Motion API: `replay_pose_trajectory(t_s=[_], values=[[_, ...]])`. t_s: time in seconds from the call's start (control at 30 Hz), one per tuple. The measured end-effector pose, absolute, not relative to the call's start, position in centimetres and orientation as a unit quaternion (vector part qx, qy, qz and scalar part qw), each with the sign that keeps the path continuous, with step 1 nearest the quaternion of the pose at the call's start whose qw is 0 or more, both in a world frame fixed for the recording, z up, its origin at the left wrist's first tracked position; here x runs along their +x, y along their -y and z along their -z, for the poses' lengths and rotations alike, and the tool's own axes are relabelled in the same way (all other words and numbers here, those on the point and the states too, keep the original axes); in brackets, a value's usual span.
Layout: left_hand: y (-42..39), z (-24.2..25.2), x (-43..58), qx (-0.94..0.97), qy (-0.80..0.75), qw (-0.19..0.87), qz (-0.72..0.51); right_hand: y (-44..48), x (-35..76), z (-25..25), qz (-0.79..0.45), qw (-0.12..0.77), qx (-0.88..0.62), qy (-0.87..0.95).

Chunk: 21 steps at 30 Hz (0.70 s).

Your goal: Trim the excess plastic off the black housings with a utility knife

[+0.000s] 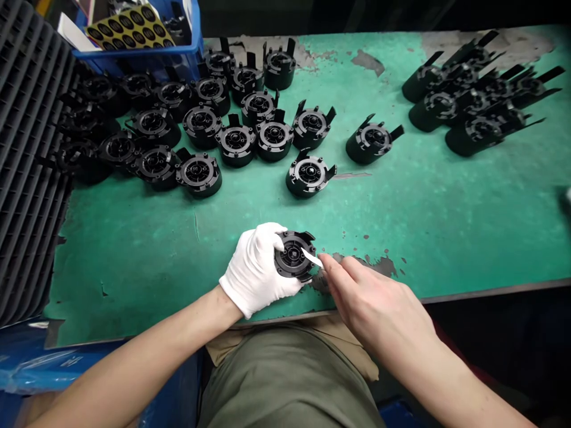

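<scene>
In my gloved left hand [263,267], a round black plastic housing [293,254] is gripped by its rim, its ribbed face turned up. The white glove's fingers wrap round its left side and lower edge. My bare right hand [370,297] is closed on a slim, pale, blade-like tool [312,257] that looks like a small knife. The tool's tip lies over the right part of the housing's face; whether it touches cannot be made out. Its handle is hidden inside my fingers. Just beyond, a similar black housing [310,173] stands on the green tabletop [241,208].
Many more black housings [198,172] crowd the back left, and another group [477,134] stands at the back right. A blue bin [198,53] holds a sheet of round stickers [129,30]. Grey ribbed trays [27,148] are stacked at the left edge.
</scene>
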State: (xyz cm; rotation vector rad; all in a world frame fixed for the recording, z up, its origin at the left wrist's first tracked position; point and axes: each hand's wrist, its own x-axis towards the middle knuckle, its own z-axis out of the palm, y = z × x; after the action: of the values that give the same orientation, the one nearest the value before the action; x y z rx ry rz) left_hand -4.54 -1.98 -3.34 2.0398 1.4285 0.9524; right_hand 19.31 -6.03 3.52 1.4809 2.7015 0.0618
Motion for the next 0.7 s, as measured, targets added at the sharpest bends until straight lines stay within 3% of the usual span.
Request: replay_pose_trajectory(t_s=[0.23, 0.4, 0.53, 0.7], values=[[2.1, 3.3, -4.4, 0.75, -0.515, 0.236, -0.342, 5.9, 19.4, -3.3, -0.026, 0.049, 0.487, -0.872], [1.6, 3.6, -5.0, 0.764, -0.475, 0.238, -0.367, 5.9, 20.6, -2.9, 0.022, -0.057, 0.476, -0.877], [-0.9, 2.1, -7.2, 0.843, -0.349, 0.304, -0.275, 4.7, 23.1, -2.8, 0.16, -0.131, 0.472, -0.857], [-2.0, 0.6, -7.5, 0.861, -0.341, 0.326, -0.19, 1.7, 25.0, -2.6, 0.184, -0.134, 0.485, -0.844]])
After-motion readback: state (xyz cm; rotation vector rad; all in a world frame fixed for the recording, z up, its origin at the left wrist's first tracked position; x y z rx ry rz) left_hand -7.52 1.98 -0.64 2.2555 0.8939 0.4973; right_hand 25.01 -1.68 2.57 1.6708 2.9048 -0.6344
